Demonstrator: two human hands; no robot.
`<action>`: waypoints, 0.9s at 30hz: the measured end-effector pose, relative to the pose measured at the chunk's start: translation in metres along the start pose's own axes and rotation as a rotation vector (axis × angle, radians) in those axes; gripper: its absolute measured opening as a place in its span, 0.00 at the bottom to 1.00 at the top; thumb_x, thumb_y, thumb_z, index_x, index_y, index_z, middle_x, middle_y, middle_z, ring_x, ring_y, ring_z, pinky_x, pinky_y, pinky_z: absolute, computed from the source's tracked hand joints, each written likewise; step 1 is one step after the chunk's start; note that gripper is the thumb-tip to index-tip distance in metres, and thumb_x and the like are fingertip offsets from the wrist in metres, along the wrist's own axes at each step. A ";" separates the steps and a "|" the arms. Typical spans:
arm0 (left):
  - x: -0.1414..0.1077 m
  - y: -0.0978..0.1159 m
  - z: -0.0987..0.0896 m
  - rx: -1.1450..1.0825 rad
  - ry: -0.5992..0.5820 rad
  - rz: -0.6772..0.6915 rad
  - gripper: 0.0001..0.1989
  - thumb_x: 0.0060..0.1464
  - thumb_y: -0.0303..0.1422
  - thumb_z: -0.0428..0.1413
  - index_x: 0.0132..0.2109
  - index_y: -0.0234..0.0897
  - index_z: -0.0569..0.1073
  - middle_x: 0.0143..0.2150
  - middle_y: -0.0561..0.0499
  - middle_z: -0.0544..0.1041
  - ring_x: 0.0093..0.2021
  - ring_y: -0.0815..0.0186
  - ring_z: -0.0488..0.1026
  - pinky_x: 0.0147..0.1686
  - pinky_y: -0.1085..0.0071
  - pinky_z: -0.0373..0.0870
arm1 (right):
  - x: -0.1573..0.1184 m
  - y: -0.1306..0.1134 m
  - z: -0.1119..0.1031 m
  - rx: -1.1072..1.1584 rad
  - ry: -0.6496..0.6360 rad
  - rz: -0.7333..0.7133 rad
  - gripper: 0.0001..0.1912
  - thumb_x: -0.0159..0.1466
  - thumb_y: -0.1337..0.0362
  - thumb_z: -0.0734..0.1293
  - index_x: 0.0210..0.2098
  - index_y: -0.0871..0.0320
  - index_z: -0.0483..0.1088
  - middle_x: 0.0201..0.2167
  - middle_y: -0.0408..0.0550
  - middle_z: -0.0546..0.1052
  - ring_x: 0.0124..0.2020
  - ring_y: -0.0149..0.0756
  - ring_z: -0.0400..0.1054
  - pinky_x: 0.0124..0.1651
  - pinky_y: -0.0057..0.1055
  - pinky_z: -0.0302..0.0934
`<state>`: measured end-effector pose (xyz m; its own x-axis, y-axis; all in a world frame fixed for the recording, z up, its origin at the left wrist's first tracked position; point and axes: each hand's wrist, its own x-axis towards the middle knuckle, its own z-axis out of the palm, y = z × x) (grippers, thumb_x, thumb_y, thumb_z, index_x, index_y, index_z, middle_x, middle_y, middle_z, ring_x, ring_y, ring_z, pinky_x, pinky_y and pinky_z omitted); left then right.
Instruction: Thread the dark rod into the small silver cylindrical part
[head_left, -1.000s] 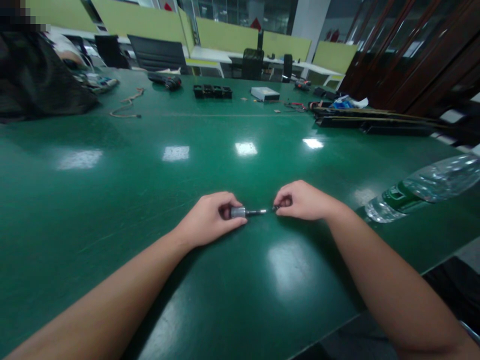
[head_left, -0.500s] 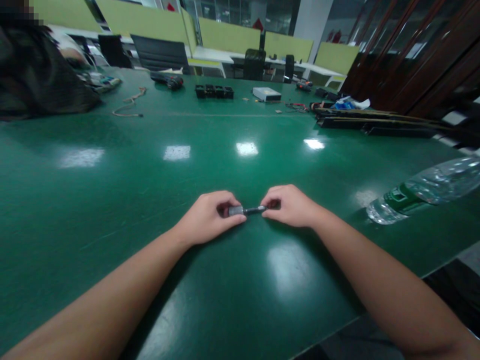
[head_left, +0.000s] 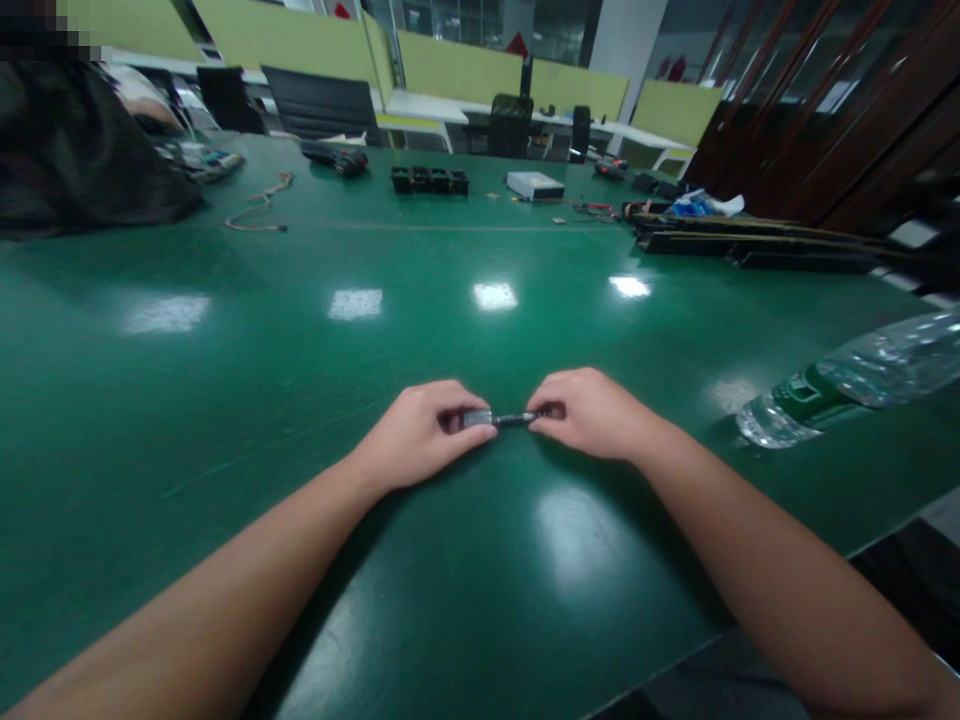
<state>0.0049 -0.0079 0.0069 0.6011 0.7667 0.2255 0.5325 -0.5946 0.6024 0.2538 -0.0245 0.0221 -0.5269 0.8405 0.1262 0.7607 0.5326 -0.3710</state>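
Note:
Between thumb and fingers, my left hand grips a small grey block-like piece just above or on the green table. A thin dark rod extends from that piece toward the right. Its far end is pinched by my right hand. The piece and the rod lie in one line, and whether they are joined is hidden at my left fingertips. Both are too small to identify.
A clear plastic bottle with a green label lies at the right. Along the far side are black connected modules, a silver box, a cable, long black strips and a dark bag.
Both hands have shifted very slightly to the right with the piece and the rod. Their grips look the same.

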 end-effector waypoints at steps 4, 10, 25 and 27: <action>0.001 0.001 0.000 0.015 -0.006 0.028 0.13 0.58 0.42 0.59 0.43 0.38 0.81 0.35 0.50 0.78 0.33 0.66 0.72 0.34 0.71 0.67 | 0.004 -0.003 0.006 0.059 -0.010 -0.024 0.07 0.61 0.65 0.72 0.38 0.58 0.80 0.32 0.47 0.79 0.32 0.31 0.69 0.36 0.27 0.59; 0.000 0.000 0.001 0.004 0.011 0.022 0.15 0.57 0.43 0.60 0.45 0.38 0.80 0.36 0.50 0.80 0.33 0.66 0.73 0.34 0.72 0.68 | 0.014 -0.008 0.028 0.166 0.113 -0.118 0.06 0.61 0.65 0.71 0.37 0.60 0.80 0.35 0.48 0.79 0.37 0.33 0.71 0.41 0.27 0.61; 0.000 0.000 0.000 0.012 0.020 0.010 0.15 0.50 0.39 0.65 0.44 0.38 0.79 0.33 0.53 0.78 0.30 0.68 0.72 0.32 0.73 0.67 | 0.012 -0.005 0.026 0.225 0.098 -0.069 0.07 0.60 0.67 0.71 0.38 0.60 0.80 0.33 0.46 0.79 0.33 0.30 0.70 0.37 0.26 0.60; 0.000 0.000 0.001 0.003 0.019 0.003 0.13 0.51 0.38 0.64 0.43 0.38 0.79 0.32 0.54 0.77 0.30 0.68 0.72 0.31 0.74 0.67 | 0.012 -0.006 0.027 0.224 0.095 -0.086 0.07 0.60 0.66 0.71 0.39 0.59 0.79 0.33 0.46 0.79 0.34 0.31 0.70 0.38 0.26 0.60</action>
<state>0.0055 -0.0081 0.0061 0.5908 0.7698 0.2418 0.5326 -0.5971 0.5998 0.2333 -0.0203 0.0012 -0.5401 0.8043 0.2476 0.6065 0.5760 -0.5481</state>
